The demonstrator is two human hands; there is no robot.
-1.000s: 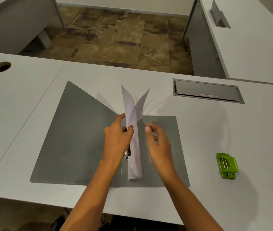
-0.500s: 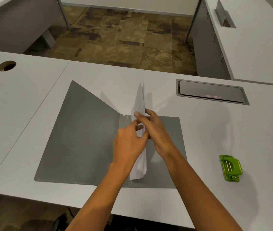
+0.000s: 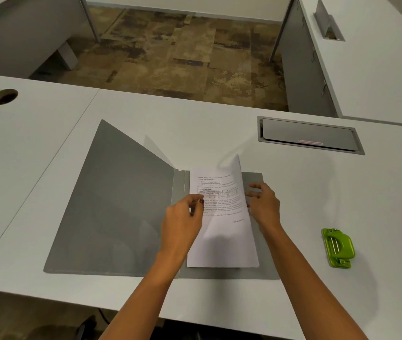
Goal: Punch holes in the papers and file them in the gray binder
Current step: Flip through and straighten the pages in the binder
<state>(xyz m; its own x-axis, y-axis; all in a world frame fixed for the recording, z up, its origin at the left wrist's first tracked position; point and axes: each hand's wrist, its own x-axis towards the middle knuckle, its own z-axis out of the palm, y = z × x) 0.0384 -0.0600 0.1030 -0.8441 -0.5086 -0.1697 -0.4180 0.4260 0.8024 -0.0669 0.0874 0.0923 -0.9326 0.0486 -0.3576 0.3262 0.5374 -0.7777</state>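
The gray binder [image 3: 121, 212] lies open on the white desk, its left cover raised at an angle. White printed papers [image 3: 222, 231] lie on the binder's right half, their right edge still lifted and curling. My left hand [image 3: 182, 219] rests at the papers' left edge by the spine, fingers curled there; the clip under it is hidden. My right hand [image 3: 263, 204] is at the papers' right edge with fingers spread and relaxed. A green hole punch [image 3: 337, 247] sits on the desk to the right, apart from both hands.
A gray cable hatch [image 3: 309, 134] is set into the desk at the back right. A round cable hole [image 3: 3, 96] is at the far left. The desk's front edge runs just below the binder. Another desk [image 3: 379, 57] stands at right.
The papers stood upright between both hands; now they have fallen flat onto the binder's right half. My right hand moved out to the papers' right edge, and my left hand stays by the spine.
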